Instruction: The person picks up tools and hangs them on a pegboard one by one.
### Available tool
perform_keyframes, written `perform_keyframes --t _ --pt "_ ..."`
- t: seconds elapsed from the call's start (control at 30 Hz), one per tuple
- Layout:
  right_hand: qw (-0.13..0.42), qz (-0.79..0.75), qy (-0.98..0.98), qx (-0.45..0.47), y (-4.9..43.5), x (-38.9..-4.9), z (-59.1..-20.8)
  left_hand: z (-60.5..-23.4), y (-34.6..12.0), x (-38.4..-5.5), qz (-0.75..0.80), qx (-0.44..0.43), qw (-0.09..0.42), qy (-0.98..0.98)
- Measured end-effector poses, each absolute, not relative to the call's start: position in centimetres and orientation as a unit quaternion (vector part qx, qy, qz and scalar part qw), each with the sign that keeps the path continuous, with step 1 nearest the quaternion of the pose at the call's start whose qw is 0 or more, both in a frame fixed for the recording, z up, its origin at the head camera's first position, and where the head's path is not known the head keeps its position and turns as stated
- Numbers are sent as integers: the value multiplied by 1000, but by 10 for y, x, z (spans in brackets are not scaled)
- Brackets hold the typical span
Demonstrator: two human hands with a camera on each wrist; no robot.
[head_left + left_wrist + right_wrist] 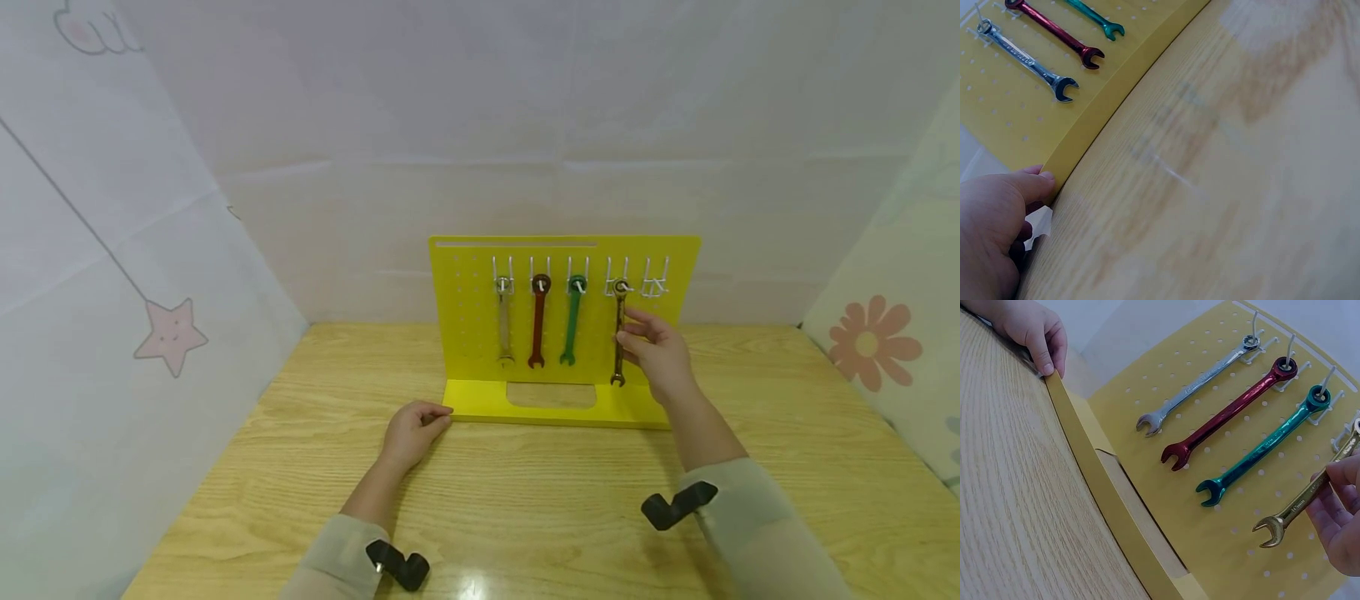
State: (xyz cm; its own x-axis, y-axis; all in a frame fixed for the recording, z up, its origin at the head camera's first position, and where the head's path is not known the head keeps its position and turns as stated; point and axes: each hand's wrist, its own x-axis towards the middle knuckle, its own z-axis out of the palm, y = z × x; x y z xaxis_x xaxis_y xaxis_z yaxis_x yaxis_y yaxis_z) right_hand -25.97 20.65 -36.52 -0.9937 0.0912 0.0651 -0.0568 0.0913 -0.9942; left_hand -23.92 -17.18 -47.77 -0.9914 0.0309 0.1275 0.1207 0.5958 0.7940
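Note:
My right hand (663, 354) pinches the shaft of a gold combination wrench (1300, 503) between thumb and fingers. The wrench hangs upright before the yellow pegboard (467, 333), open end down, its ring end right at the white hook second from the right. At the stand's front left corner, my left hand (411, 433) pinches the edge of the yellow base (1079, 140) with thumb and finger. To the left of the gold wrench, a silver wrench (1200, 384), a red wrench (1232, 412) and a green wrench (1266, 447) hang by their ring ends on hooks.
Another white hook (655, 279) sits at the board's far right. The stand rests on a wood-grain table (525, 500), with a cut-out in its base. Pale cloth walls (525, 125) rise behind and on both sides. Each sleeve carries a black camera mount (678, 506).

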Motion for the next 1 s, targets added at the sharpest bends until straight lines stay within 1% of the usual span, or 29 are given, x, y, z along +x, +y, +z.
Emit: perform_keyframes --t 0.23,0.57,1.0 --pt "57 681 -729 -24 202 -268 -366 -478 -172 -239 -440 -49 55 -895" --pt "62 706 -704 -53 196 -276 -371 -478 -172 -238 -447 -41 50 -892" --pt "63 704 -705 -57 193 -275 -372 -481 -172 -239 -446 -45 50 -892"
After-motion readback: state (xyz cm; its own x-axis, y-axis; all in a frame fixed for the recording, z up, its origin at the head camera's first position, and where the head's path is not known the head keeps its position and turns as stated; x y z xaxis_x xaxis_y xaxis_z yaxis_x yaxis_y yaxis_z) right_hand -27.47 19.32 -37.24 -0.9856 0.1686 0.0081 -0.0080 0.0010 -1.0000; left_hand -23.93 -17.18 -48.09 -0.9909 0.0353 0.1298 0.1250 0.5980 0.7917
